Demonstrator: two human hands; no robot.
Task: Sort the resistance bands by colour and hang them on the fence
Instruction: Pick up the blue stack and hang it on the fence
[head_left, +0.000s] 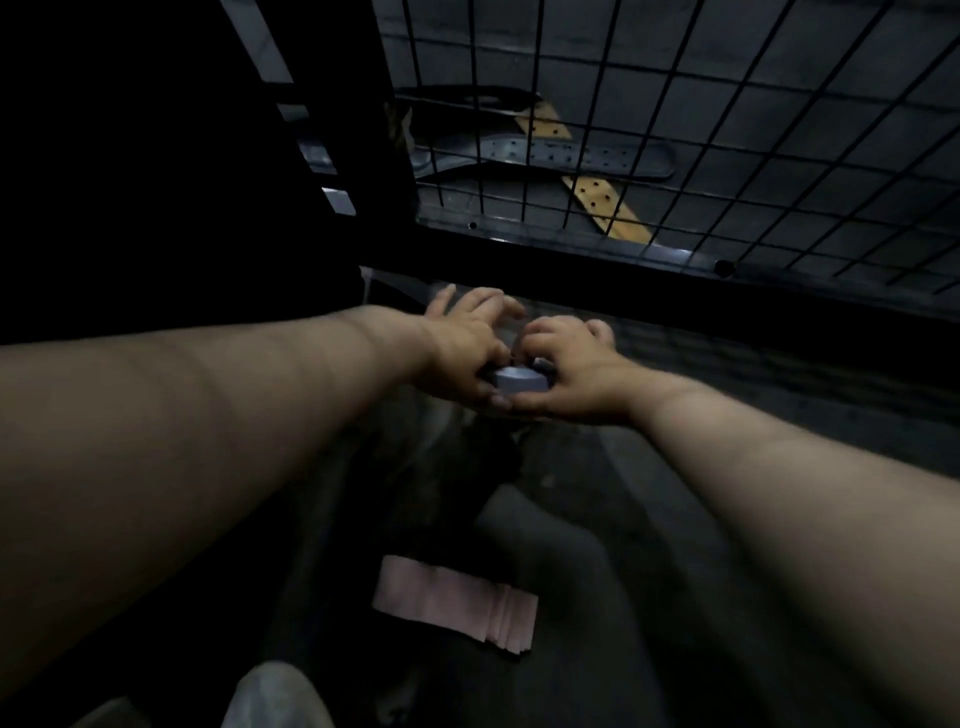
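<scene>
Both my arms reach forward over a dark floor in dim light. My left hand (462, 345) and my right hand (566, 374) meet around a folded light blue-grey resistance band (521, 382), each pinching one end of it. A flat stack of pink resistance bands (457, 603) lies on the floor nearer to me, below my hands. The black wire-mesh fence (675, 130) rises just beyond my hands, its bottom rail (597, 260) a short way past my fingertips.
Behind the mesh lie a grey perforated belt (571, 156) and a tan perforated belt (602, 202) on dark floor tiles. A dark upright with pale rungs (311, 130) stands at the left. A pale shape (275, 696) shows at the bottom edge.
</scene>
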